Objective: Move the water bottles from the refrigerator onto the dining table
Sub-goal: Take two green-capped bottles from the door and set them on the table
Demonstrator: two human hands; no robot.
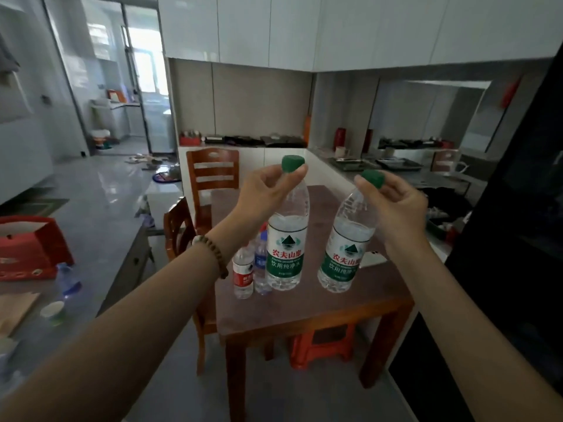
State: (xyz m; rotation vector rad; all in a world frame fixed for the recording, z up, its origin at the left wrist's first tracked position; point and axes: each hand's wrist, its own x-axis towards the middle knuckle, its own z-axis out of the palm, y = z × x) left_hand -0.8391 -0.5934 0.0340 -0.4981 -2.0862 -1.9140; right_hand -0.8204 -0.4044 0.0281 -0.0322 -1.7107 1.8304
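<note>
Left hand (262,193) near 2 small bottles (243,274) (261,263)

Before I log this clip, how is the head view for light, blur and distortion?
Head view: window glare washes out the far left; wide-angle bend curves the cabinets; left hand, right hand and labels on the left bottle and right bottle are fairly sharp; red bag at the edge is soft; dark panel at right shows no detail.

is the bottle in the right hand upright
No, the green-label bottle pinched near its cap by the right hand hangs tilted, its base leaning toward the other bottle, which the left hand holds about upright.
</note>
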